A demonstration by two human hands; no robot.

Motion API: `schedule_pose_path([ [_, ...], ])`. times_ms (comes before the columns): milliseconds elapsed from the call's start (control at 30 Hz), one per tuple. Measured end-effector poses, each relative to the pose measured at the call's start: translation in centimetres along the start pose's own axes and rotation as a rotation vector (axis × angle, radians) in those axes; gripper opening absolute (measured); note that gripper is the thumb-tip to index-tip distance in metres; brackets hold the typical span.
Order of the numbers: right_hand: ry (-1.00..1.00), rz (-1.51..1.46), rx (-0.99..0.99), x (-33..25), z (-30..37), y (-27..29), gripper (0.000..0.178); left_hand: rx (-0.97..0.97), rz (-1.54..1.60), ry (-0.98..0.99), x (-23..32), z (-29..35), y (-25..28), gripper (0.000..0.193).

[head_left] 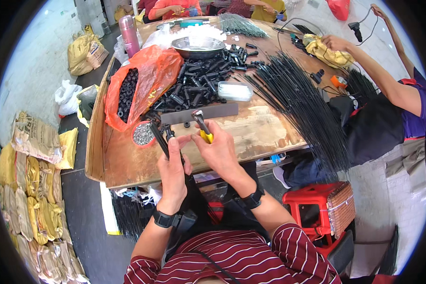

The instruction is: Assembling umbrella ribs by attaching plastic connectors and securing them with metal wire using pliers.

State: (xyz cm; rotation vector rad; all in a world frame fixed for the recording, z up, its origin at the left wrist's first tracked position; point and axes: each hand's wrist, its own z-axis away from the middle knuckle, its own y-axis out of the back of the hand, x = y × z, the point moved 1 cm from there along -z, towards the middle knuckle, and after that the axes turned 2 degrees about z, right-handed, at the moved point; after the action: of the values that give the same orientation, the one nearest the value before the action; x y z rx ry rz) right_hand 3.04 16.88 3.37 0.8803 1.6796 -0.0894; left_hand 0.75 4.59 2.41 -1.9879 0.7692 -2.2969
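My left hand (172, 171) is closed around several thin black rods (159, 138), their upper ends pointing away from me over the table edge. Beside these ends is a small black plastic fitting (169, 132); whether it sits on a rod I cannot tell. My right hand (221, 147) grips yellow-handled pincers (203, 128), metal head up and away. Its fingertips come close to the left fingers. Just beyond both hands lie a flat grey bar (201, 113) and a small black ring (187, 125). A red-rimmed bowl of small metal parts (143, 134) stands left of my left hand.
Black plastic fittings (194, 83) are heaped mid-table, beside an orange bag (144, 90), a metal basin (198, 47) and a clear box (235, 91). Long black rods (298, 94) overhang the right edge. A co-worker's hand (336, 44) is at the right; a red stool (312, 208) stands below.
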Motion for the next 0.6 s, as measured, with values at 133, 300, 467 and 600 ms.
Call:
schedule_pose_path([
  [133,-0.028,0.031,0.066,0.2,0.1,-0.6,0.025,0.002,-0.009,-0.026,0.3,0.3,-0.8,0.055],
  [300,-0.163,-0.207,-0.016,1.0,-0.1,-0.2,0.025,0.005,0.053,-0.029,0.4,0.6,-0.5,0.051],
  [467,-0.337,-0.487,-0.096,2.1,-0.3,-0.3,0.026,-0.036,0.008,-0.026,0.2,0.1,0.4,0.053],
  [600,-0.329,-0.419,-0.091,0.6,0.9,1.4,0.028,-0.133,0.026,0.026,-1.2,-1.3,0.3,0.05],
])
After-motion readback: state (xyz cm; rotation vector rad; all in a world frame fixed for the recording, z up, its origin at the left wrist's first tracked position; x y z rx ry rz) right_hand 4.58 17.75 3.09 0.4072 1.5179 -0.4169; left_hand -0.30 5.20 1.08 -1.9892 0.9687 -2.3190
